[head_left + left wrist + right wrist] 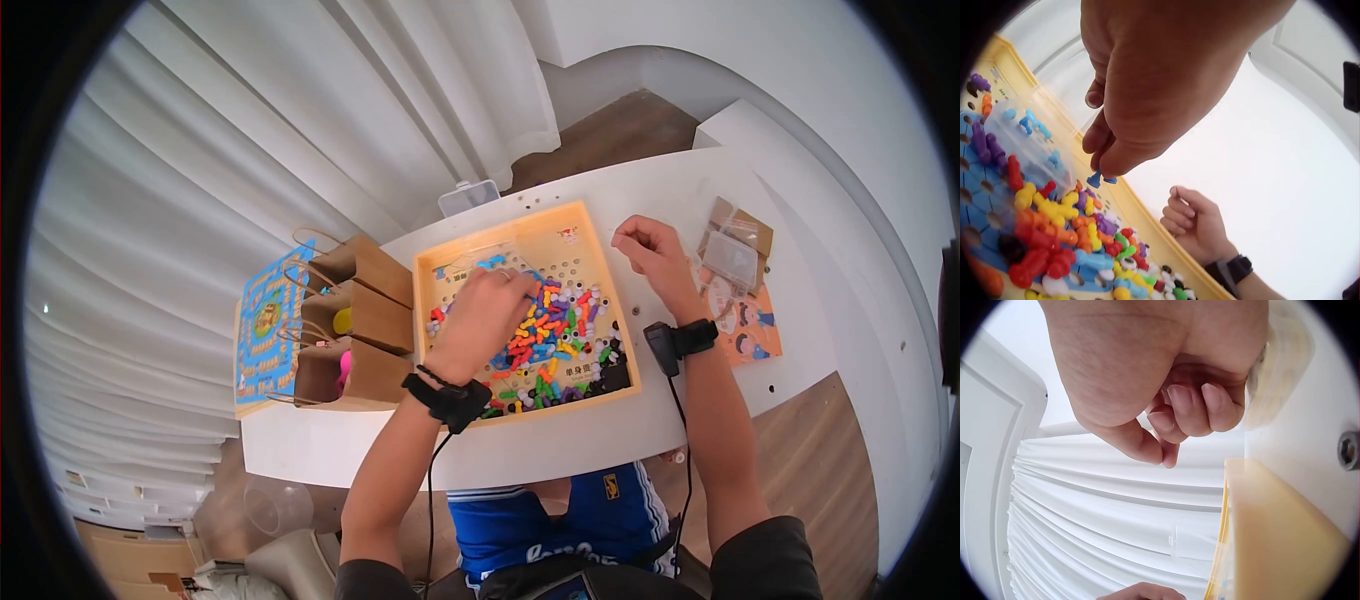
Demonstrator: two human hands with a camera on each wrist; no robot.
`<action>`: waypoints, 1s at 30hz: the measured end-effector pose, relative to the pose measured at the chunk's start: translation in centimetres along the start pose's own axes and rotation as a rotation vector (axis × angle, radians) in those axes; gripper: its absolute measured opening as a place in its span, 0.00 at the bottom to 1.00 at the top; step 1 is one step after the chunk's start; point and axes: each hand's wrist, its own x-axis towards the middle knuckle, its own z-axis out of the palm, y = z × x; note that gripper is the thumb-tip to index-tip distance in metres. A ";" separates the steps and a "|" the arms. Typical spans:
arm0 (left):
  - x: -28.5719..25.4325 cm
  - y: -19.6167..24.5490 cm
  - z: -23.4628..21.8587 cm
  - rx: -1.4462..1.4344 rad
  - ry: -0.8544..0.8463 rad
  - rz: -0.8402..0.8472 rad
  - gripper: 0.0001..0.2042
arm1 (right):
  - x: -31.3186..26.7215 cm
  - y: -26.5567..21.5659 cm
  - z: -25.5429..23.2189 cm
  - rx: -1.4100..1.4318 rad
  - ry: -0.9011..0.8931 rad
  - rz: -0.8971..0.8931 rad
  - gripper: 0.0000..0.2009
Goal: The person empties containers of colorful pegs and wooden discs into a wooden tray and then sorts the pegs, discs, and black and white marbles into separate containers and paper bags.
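Observation:
A yellow-rimmed tray (592, 245) holds a pile of colourful peg pieces (540, 325). Over it, my left hand (485, 315) pinches a blue piece (1094, 179) between thumb and fingertips, seen in the left wrist view. A clear plastic box (1035, 140) with light blue pieces in it lies in the tray beside the pile. My right hand (655, 262) is held just right of the tray's rim, its fingers curled in and the thumb tip meeting the index finger; nothing shows between them in the right wrist view.
Several brown paper bags (375, 375) stand left of the tray, next to a blue patterned board (268, 320). An empty clear container (468, 198) lies behind the tray. At the right are a clear case (730, 262) and an orange illustrated card (755, 330).

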 end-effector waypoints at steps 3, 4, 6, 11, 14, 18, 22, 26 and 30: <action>0.4 -1.6 -1.5 -0.113 -0.007 -0.173 0.06 | -0.1 0.1 0.1 -0.014 0.009 0.007 0.07; 0.5 -1.9 -2.0 -0.123 0.050 -0.175 0.06 | -0.1 0.1 0.2 -0.013 0.021 0.012 0.07; 0.6 -2.7 -2.2 -0.170 0.058 -0.222 0.06 | -0.1 0.0 0.1 -0.015 0.011 0.015 0.07; -1.0 -4.7 -2.6 -0.257 0.124 -0.230 0.07 | -0.1 0.1 0.0 0.006 0.009 0.020 0.07; -3.5 -4.8 -3.3 -0.435 0.151 -0.439 0.05 | -0.1 0.4 0.1 0.005 0.012 -0.009 0.05; -7.3 -6.0 -1.3 -0.775 0.245 -0.482 0.07 | -0.2 0.1 0.1 0.020 0.015 0.005 0.06; -9.1 -6.4 -0.4 -1.021 0.327 -0.561 0.13 | -0.3 -0.3 0.0 0.016 0.009 0.053 0.06; -9.6 -6.9 0.3 -1.148 0.394 -0.544 0.15 | -0.4 -0.5 0.0 0.010 0.016 0.099 0.06; -10.1 -6.6 0.4 -1.229 0.419 -0.483 0.12 | -0.4 -0.8 0.1 0.013 0.027 0.114 0.05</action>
